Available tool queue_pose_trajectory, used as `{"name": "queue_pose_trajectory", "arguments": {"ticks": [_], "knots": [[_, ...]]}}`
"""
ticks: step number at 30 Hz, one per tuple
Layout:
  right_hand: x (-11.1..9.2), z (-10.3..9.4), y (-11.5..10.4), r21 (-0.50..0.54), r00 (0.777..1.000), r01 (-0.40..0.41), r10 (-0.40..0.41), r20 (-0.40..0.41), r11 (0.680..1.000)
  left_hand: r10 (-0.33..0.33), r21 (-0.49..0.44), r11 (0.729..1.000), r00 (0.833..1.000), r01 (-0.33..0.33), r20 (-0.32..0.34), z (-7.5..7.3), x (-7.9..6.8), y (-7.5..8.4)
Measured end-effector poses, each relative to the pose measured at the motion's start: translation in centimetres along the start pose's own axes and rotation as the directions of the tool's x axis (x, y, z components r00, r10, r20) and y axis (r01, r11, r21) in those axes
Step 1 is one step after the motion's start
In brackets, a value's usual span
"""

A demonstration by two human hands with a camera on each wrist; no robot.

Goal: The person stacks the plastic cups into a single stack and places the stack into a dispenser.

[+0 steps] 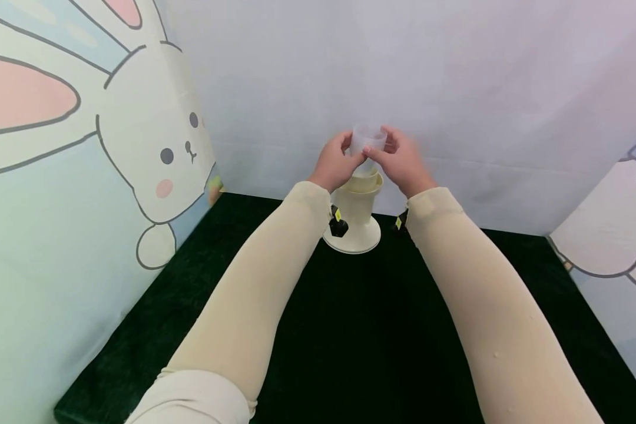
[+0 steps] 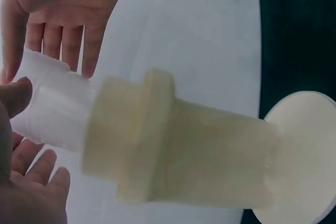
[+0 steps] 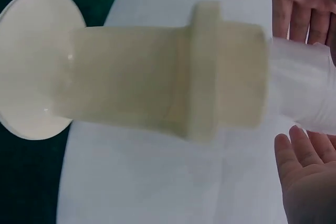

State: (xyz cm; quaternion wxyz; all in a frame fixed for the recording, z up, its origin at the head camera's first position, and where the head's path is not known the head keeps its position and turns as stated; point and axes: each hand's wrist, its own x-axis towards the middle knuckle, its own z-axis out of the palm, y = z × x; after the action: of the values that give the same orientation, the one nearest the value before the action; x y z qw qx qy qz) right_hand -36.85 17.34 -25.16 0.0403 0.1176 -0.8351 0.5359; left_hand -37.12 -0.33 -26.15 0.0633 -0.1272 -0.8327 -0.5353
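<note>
Both hands meet at a translucent plastic cup (image 1: pixel 368 141) high at the back. My left hand (image 1: pixel 335 162) holds it from the left with thumb at the front and fingers behind. On the other side, my right hand (image 1: pixel 403 164) grips it the same way, with the thumbs close together. Below the cup stands an upright cream cylinder (image 1: pixel 356 203) with a raised collar and a wide round base (image 1: pixel 352 241). The cup's lower end meets the cylinder's narrower top (image 2: pixel 107 129), as both wrist views show. In the right wrist view, fingers lie on both sides of the cup (image 3: pixel 302 85).
A dark green cloth (image 1: pixel 360 330) covers the table. Right behind the stand hangs a pale curtain-like backdrop (image 1: pixel 482 118). Cartoon rabbit panels (image 1: pixel 153 118) close off the left and right sides. Small black devices (image 1: pixel 337 227) sit at the wrists.
</note>
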Motion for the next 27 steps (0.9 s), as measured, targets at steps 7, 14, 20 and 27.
{"name": "queue_pose_trajectory", "arguments": {"ticks": [7, 14, 20, 27], "knots": [[-0.5, 0.9, 3.0, -0.095, 0.993, -0.059, 0.068, 0.096, 0.994, -0.103, 0.13, 0.987, 0.993, 0.096, 0.052, 0.4, -0.5, -3.0], [-0.8, 1.7, 4.1, -0.181, 0.994, -0.026, 0.044, 0.098, 0.983, -0.093, 0.126, 0.989, 0.992, 0.081, 0.09, 0.0, -1.0, -3.5], [-0.8, 2.1, 4.7, -0.318, 0.996, 0.007, 0.021, 0.084, 0.948, -0.111, 0.199, 0.976, 0.989, 0.09, 0.098, 0.2, -1.0, -3.6], [-1.2, 2.2, 5.7, -0.301, 0.995, 0.004, 0.027, 0.099, 0.954, -0.12, 0.212, 0.973, 0.987, 0.095, 0.105, 0.3, -1.2, -3.5]]}}
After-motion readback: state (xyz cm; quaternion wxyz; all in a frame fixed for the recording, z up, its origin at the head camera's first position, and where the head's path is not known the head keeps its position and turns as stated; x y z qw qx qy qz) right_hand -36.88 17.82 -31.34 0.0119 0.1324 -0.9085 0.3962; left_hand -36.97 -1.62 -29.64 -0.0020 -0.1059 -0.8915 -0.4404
